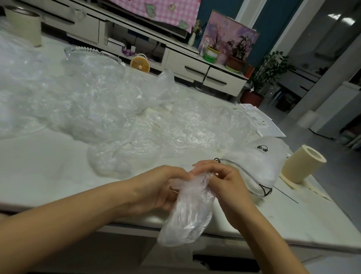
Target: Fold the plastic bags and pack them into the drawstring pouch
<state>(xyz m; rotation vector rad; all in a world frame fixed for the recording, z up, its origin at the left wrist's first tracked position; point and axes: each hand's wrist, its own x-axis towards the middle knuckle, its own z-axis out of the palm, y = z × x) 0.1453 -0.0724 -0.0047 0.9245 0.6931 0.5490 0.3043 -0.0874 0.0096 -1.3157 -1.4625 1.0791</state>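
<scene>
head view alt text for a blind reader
The left hand and right hand hold a crumpled clear plastic bag over the near edge of a white table. A drawstring pouch lies beside the right hand; loose bags cover the table behind.

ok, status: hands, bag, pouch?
Left hand and right hand both grip one crumpled plastic bag over table edge. Drawstring pouch lies just beyond right hand. Loose bags heaped behind; nothing blocking pouch.
</scene>
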